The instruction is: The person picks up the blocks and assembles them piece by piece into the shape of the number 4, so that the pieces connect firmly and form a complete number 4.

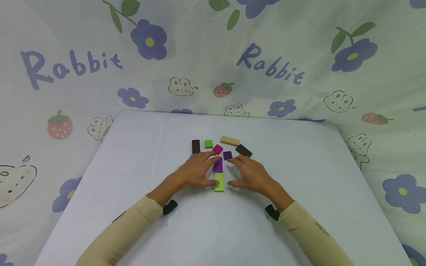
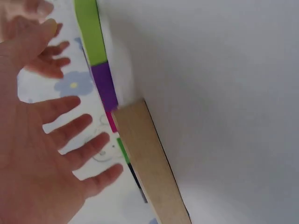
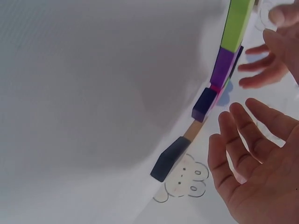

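- Centrally, a lime-green rectangular block and a purple rectangular block are lying end to end on the white tabletop.
- Left hand and right hand are flanking them, fingers relaxed, gripping nothing.
- Presumably, alignment is occurring; the next move is probably requiring even inward contact.

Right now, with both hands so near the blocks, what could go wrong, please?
The left hand might nudge the lime-green rectangular block out of line with the purple rectangular block touching its end.
The right hand could knock the small dark-purple block close to it.
In the head view, the left hand mostly hides the pale wooden rectangular block, which might be bumped unnoticed.
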`<move>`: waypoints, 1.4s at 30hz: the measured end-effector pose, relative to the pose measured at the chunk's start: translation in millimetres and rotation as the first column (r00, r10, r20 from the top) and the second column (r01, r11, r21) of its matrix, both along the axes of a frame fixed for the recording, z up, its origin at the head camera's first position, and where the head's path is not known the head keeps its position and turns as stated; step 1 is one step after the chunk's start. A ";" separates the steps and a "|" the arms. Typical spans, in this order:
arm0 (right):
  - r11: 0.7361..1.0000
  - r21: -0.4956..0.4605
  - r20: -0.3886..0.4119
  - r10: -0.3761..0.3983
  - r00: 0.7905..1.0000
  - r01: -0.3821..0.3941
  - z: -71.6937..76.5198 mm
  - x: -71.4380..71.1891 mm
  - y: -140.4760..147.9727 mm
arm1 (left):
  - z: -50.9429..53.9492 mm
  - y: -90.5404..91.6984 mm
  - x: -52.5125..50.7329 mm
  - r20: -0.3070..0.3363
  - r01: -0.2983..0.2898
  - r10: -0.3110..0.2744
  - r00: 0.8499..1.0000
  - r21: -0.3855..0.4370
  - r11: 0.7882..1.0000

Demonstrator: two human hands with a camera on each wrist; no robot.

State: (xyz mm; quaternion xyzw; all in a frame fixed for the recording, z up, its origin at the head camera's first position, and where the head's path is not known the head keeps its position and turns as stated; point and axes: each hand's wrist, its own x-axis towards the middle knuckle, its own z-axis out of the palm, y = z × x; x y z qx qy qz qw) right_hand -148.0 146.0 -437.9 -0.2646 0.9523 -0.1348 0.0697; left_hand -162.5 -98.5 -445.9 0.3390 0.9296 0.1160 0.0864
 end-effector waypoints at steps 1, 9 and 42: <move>1.000 0.001 0.004 -0.006 1.000 0.006 0.2 -1.1 0.7 | -0.2 0.8 2.3 -0.002 -0.001 0.001 1.000 -0.010 1.000; 0.999 -0.005 0.021 -0.049 0.999 0.049 -0.1 -11.6 9.3 | -4.9 5.3 14.7 -0.020 -0.015 0.013 1.000 -0.096 0.995; 0.986 -0.091 0.085 -0.134 0.987 0.141 -7.2 -54.9 12.5 | -5.7 8.1 27.3 0.070 -0.056 0.063 0.996 -0.094 0.994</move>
